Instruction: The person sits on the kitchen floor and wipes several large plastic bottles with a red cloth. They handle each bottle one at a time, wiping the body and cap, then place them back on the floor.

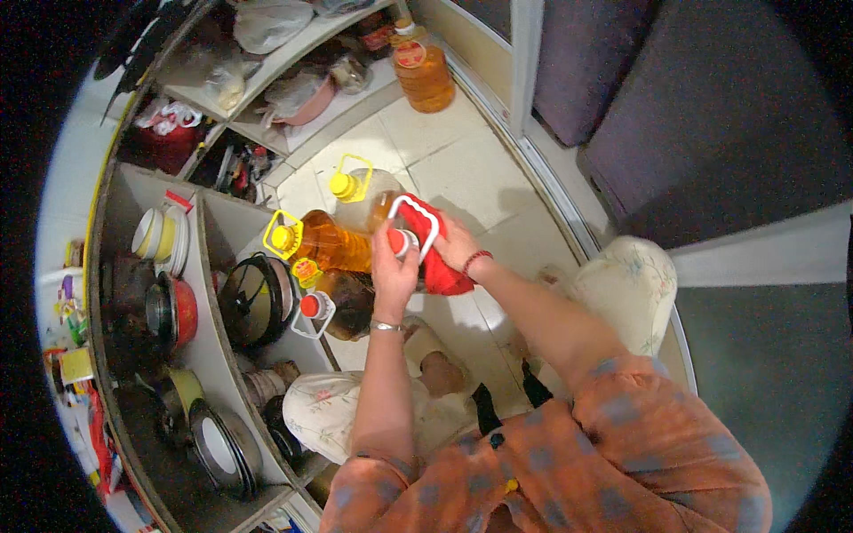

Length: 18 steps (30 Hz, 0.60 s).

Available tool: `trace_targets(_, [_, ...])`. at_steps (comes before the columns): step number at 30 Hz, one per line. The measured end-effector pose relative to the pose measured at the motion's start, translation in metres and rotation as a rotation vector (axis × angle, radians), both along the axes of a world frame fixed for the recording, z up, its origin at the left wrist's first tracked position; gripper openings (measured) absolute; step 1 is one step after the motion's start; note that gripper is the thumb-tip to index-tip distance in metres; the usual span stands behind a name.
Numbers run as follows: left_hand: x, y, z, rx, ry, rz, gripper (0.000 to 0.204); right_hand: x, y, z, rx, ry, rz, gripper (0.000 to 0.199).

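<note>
Between my hands is an oil bottle (403, 241) with a red-and-white cap and a white loop handle (429, 214). My left hand (392, 269) is closed around its top beside the cap. My right hand (456, 243) grips a red cloth (447, 276), which lies against the bottle's right side; its fingertips are partly hidden. Left of the hands stands an amber oil bottle (335, 240) with a yellow cap and handle. Behind it is a clear bottle (352, 185), also yellow-capped. A dark bottle (348, 305) with a red cap and white handle stands near my left wrist.
Open shelves on the left hold stacked bowls (163, 238), a red pot (180, 311), a lidded pan (256, 300) and dark pans (222, 447). A large oil jug (423, 75) stands on the tiled floor (462, 160) at the far end. A sliding-door track (551, 191) runs along the right.
</note>
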<state>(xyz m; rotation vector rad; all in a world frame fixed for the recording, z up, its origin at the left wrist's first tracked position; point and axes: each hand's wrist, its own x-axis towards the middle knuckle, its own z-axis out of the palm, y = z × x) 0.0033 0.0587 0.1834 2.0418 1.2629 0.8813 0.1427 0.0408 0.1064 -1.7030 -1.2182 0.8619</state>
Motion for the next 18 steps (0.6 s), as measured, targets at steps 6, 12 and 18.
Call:
trace_targets(6, [-0.014, -0.001, -0.01, -0.036, -0.075, -0.001, 0.058, 0.016, -0.007, -0.025, -0.329, 0.241, -0.009, 0.048])
trace_targets(12, [-0.014, -0.001, -0.016, 0.004, -0.057, 0.034, 0.058, 0.017, -0.025, -0.049, -0.588, 0.092, 0.015, 0.056])
trace_targets(18, [-0.001, -0.008, -0.002, 0.014, 0.019, 0.093, 0.053, 0.038, -0.015, -0.074, -0.546, 0.041, 0.107, 0.053])
